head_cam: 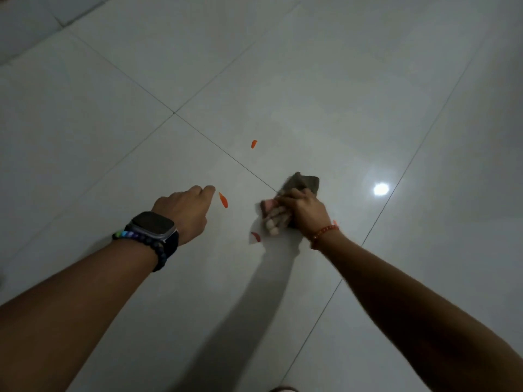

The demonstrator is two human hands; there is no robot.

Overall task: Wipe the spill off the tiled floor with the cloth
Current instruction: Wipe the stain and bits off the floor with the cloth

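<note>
My right hand (301, 212) is closed around a bunched grey-and-pink cloth (304, 182), held just above or on the white tiled floor (311, 94). The spill is a few orange-red streaks: one (254, 144) further out, one (223, 200) right beside my left fingertips, and one (256, 237) just left of the cloth hand. My left hand (185, 212) hovers low over the floor with its fingers curled in and nothing in it. It wears a dark smartwatch and beaded bracelets. A red bead bracelet circles my right wrist.
Dark grout lines (226, 154) cross the tiles diagonally. A bright light reflection (381, 189) shines on the floor right of the cloth. A step or ledge edge (65, 22) runs across the far left corner.
</note>
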